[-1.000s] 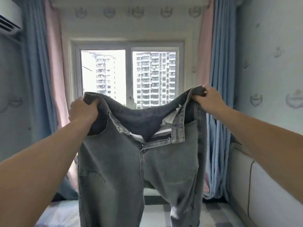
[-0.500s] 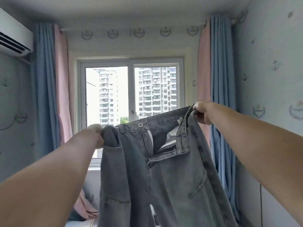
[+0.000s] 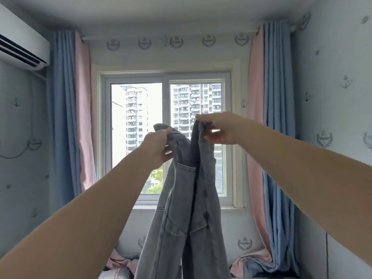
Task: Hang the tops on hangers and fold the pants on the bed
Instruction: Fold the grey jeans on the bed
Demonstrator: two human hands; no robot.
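Observation:
A pair of grey jeans (image 3: pixel 187 214) hangs in front of the window, folded lengthwise so the two halves lie against each other. My left hand (image 3: pixel 159 147) grips the waistband on the left side. My right hand (image 3: pixel 218 127) pinches the waistband's other end just to the right, a little higher. The two hands are close together. The legs drop out of view at the bottom edge. No hangers or tops are visible.
A window (image 3: pixel 167 137) faces me, with pink and blue curtains (image 3: pixel 267 137) at both sides. An air conditioner (image 3: pixel 22 47) is mounted high on the left wall. A strip of the bed (image 3: pixel 118 273) shows at the bottom.
My hands have come together, closing the spread waistband so the jeans fold in half lengthwise. The view has tilted upward.

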